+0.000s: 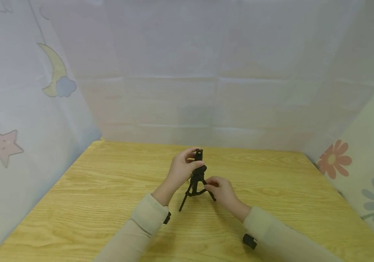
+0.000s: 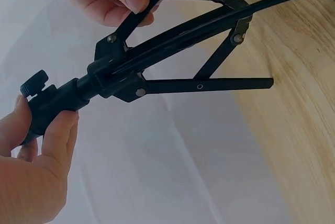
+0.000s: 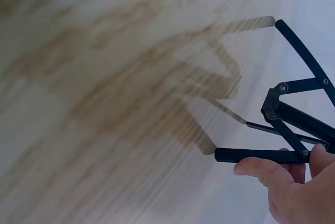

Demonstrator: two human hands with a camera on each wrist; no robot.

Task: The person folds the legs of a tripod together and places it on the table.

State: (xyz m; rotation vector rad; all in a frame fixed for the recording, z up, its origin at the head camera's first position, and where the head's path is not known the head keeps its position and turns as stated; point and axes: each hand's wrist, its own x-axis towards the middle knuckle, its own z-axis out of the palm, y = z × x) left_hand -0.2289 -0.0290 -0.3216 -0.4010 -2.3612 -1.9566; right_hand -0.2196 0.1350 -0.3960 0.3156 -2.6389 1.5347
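A small black tripod (image 1: 195,187) stands upright on the wooden table with its legs spread. My left hand (image 1: 182,167) grips its upper part. In the left wrist view that hand's thumb and fingers (image 2: 58,136) are curled round the tube below a ribbed knob (image 2: 34,82). Lower down, my right hand (image 1: 223,191) pinches one leg between thumb and fingers. Hinged braces (image 2: 215,55) join the legs to the central column. From the right wrist, the held leg (image 3: 251,155) meets its reflection on the tabletop, as do the other leg ends.
The yellow wood-grain table (image 1: 108,203) reaches back to a pale hanging sheet (image 1: 174,72). Side sheets carry a moon and star print (image 1: 5,145) on the left and flowers (image 1: 334,159) on the right. A small black device (image 1: 250,241) sits at the right wrist.
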